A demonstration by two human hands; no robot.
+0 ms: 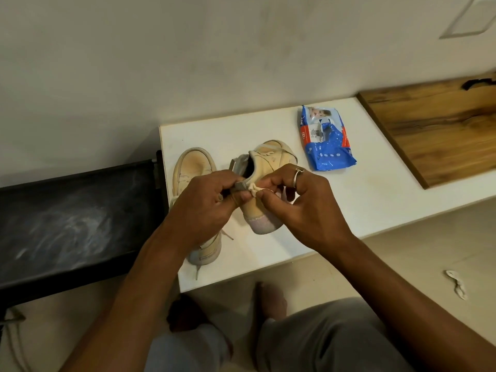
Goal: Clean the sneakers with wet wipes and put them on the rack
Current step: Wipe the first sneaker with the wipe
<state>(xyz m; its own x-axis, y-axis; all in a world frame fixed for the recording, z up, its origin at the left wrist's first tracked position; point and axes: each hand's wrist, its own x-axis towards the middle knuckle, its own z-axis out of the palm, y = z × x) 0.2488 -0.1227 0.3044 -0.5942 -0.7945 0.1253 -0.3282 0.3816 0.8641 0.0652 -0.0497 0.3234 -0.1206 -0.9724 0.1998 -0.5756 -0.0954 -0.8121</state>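
Sneakers in pale beige sit on the white table (375,200), both toes pointing far. The left sneaker (194,165) lies flat on its sole, partly hidden under the left hand (204,202), with loose lace ends trailing off its near end. The right sneaker (271,157) is tipped onto its side with its lilac heel toward the near edge; its dark opening faces left and nothing can be seen inside it. The left hand's fingers are curled and pinch a grey tab (239,186) at the sneaker's collar. The right hand (303,208), wearing a ring (298,174), pinches a knotted bit of lace (253,189) between thumb and fingertip, just beside the left hand's fingers. At the far right of the table lies a crumpled blue wet wipes pack (326,140); whether wipes remain in it cannot be told. A wooden board (434,130) lies on the table's right end. A black rack (75,216) stands to the left of the table. A twisted used wipe (457,284) lies on the floor at right.
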